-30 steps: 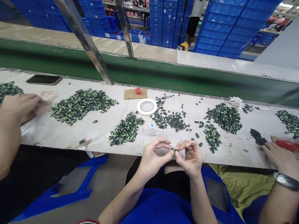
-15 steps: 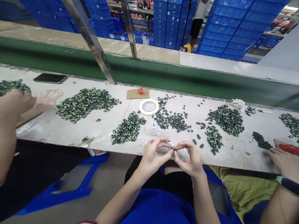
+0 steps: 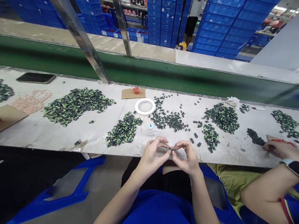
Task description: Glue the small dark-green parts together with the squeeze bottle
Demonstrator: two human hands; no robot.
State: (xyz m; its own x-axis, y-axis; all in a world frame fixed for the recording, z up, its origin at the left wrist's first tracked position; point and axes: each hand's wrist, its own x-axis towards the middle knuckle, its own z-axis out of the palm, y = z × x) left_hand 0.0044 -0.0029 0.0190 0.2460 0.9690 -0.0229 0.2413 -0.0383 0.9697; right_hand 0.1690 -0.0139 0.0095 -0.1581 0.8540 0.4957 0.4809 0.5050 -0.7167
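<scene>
Crates point(image 3: 211, 28): blue plastic, in tall stacks across the room's rear.
Surface point(image 3: 93, 135): long, pale grey, stained, bearing separate heaps of small black-and-green pieces point(image 3: 79, 105).
Strip point(image 3: 144, 73): green, long, running behind the surface.
Hands: left hand point(image 3: 151, 155) and right hand point(image 3: 189, 158), each grip nearly closed on the small dark piece point(image 3: 171, 149).
White ring point(image 3: 145, 114): flat, beyond the hands.
Small dark piece: between opposed fingertips, at the surface's near edge.

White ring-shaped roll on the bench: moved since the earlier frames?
No. Against the thin dark seam in the pale bench top, the white ring-shaped roll keeps its place, just right of it; the whole view shifted slightly instead.
</scene>
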